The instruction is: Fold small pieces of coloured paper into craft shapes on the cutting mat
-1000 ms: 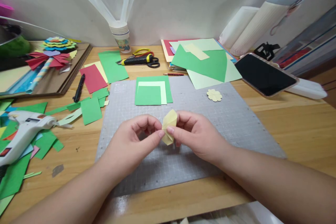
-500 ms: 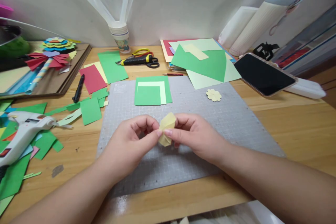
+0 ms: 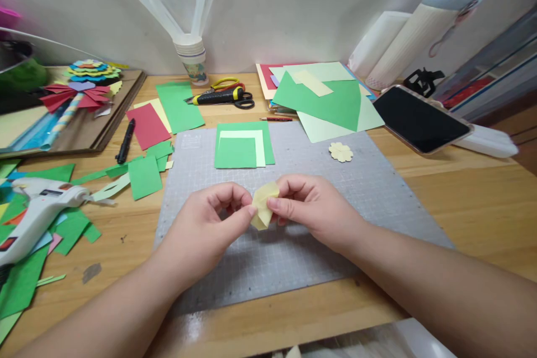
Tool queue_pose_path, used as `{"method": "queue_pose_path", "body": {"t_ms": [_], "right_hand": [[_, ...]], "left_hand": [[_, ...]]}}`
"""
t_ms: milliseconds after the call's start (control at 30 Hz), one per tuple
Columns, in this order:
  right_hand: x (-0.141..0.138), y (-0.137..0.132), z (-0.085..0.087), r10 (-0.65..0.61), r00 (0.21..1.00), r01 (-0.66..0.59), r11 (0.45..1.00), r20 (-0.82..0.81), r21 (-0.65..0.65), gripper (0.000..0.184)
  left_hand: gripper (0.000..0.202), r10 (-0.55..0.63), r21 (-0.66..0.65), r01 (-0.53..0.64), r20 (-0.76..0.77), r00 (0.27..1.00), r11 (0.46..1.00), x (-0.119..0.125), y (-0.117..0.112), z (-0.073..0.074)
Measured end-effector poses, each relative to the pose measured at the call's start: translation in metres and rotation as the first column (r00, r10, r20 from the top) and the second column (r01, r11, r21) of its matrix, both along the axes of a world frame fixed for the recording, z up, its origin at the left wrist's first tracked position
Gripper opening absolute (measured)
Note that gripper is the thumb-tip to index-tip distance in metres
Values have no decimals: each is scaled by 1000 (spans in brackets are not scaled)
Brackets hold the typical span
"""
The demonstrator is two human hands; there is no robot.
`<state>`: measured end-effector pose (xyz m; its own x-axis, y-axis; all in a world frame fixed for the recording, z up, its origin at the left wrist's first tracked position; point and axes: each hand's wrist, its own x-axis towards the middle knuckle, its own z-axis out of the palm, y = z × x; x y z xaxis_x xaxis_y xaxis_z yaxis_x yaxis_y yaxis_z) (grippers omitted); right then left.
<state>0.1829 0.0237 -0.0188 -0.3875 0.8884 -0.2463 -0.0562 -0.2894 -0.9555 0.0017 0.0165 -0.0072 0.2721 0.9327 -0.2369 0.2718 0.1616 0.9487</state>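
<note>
Between my two hands, above the grey cutting mat [image 3: 201, 274], is a small piece of pale yellow paper [image 3: 262, 208] with creases and curved edges. My left hand [image 3: 216, 215] pinches its left edge between thumb and fingers. On the other side, my right hand [image 3: 310, 210] grips it, the thumb pressed on its front; the fingers behind are partly hidden. A pale yellow paper flower [image 3: 340, 152] lies flat on the mat at the upper right. Green and light green paper squares [image 3: 238, 152] lie stacked beyond my hands.
Left are a white glue gun [image 3: 50, 201], green scraps [image 3: 145, 177], a black pen [image 3: 125, 141] and red paper [image 3: 150, 126]. Behind lie a utility knife [image 3: 218, 95], a cup of clear sticks [image 3: 192, 61] and coloured sheets [image 3: 323, 103]. A phone [image 3: 423, 118] leans at right.
My right thumb has moved slightly up and right across the yellow paper, and the paper has turned a little between my hands. Other things stay in place.
</note>
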Motion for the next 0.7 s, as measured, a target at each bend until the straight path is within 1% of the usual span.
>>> {"method": "queue_pose_path", "body": {"t_ms": [167, 267, 367, 433, 567, 700], "right_hand": [[2, 2, -1, 20, 1000, -20, 999, -2, 38, 31], [1, 1, -3, 57, 998, -56, 998, -36, 23, 32], [-1, -1, -4, 116, 992, -116, 993, -54, 8, 26], [-2, -2, -5, 127, 990, -127, 992, -59, 7, 22], [-2, -2, -5, 124, 990, -124, 992, -61, 0, 22], [-3, -2, -5, 148, 989, -148, 989, -22, -4, 24]], "left_hand": [[11, 2, -7, -2, 9, 1000, 1000, -1, 0, -1], [11, 14, -36, -12, 47, 999, 999, 0, 0, 1], [12, 31, -63, -26, 86, 996, 998, 1, 0, 2], [12, 34, -72, -27, 100, 994, 997, 2, 0, 3], [13, 55, -51, -51, 93, 994, 997, 2, 0, 2], [13, 56, -41, -53, 90, 994, 998, 1, 0, 1]]}}
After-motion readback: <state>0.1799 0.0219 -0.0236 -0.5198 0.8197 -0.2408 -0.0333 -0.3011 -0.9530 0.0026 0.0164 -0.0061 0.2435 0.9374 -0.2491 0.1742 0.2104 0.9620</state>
